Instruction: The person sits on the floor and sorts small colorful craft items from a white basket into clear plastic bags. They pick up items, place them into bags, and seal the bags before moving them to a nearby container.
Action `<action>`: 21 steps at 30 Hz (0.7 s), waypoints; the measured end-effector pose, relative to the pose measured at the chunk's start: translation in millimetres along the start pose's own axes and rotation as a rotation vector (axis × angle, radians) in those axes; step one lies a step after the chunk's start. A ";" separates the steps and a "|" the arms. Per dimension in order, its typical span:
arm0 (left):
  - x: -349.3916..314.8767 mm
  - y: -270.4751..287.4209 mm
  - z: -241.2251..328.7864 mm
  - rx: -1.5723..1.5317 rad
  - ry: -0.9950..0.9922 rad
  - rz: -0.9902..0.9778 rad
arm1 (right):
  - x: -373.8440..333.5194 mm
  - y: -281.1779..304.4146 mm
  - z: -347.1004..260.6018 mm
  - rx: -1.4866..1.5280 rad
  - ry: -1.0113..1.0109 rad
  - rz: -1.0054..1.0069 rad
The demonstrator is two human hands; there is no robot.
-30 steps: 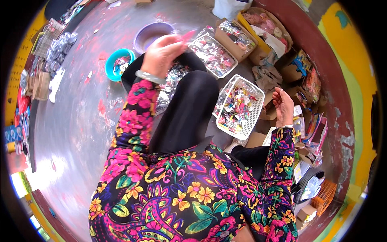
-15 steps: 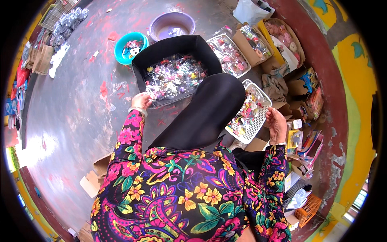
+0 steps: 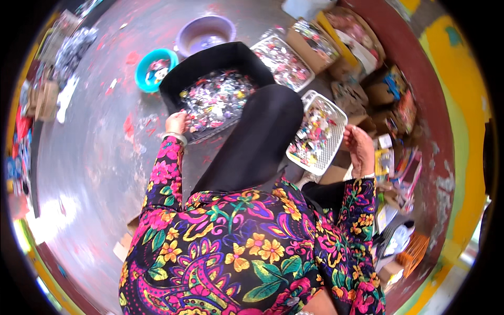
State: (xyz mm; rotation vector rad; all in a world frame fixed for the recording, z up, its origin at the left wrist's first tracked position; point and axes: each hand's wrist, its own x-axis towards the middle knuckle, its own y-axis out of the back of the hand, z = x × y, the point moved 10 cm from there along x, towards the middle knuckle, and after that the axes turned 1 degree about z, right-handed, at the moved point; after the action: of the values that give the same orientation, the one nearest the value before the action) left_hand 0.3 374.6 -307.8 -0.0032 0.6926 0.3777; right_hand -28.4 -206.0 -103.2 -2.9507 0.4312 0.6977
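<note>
My left hand point(image 3: 178, 122) is at the near left corner of a black fabric bin point(image 3: 173, 86). Its fingers are closed together at the edge of the heap of small clear-wrapped trinkets point(image 3: 218, 100); blur hides what they hold. A white perforated plastic basket point(image 3: 329, 152) with loose, colourful small pieces point(image 3: 314, 131) lies right of my raised, black-clad knee point(image 3: 273, 118). Beside that basket's right rim is my right hand point(image 3: 360, 149), its fingers curled inward. I cannot make out anything between them.
Beyond the bin stand a turquoise basin point(image 3: 142, 73) and a purple basin point(image 3: 185, 42). A second white basket point(image 3: 304, 83) of wrapped pieces sits behind my knee. Cardboard boxes point(image 3: 310, 50) and an orange crate point(image 3: 413, 251) line the right wall. Silvery plastic bags point(image 3: 73, 55) lie far left.
The whole view has shifted, so the containers appear farther left. Both hands remain beside the same containers. A pale bit at my left fingertips showed earlier and is now indistinct.
</note>
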 end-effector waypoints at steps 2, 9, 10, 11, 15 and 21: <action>-17.9 -25.3 37.7 -0.001 -0.151 -0.074 | -16.1 0.8 -26.3 0.037 0.093 -0.011; -145.4 -158.9 225.3 -0.245 -0.559 -0.477 | -92.6 112.0 -63.7 0.062 0.348 0.249; -172.5 -182.7 247.5 -0.267 -0.586 -0.579 | -102.9 137.7 -53.4 0.064 0.348 0.319; -199.5 -205.8 262.9 -0.295 -0.611 -0.677 | -114.3 160.7 -41.0 0.063 0.348 0.384; -291.7 -287.3 279.8 -0.246 -0.701 -0.974 | -153.6 236.1 36.7 0.116 0.229 0.582; -316.3 -378.2 223.5 0.051 -0.707 -1.123 | -182.0 268.5 165.0 0.182 0.020 0.700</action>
State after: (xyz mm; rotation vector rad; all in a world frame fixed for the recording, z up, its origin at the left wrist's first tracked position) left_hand 45.3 -56.7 16.2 -0.1936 -0.0687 -0.7029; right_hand -332.4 -393.9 -172.1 -2.6026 1.4731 0.6252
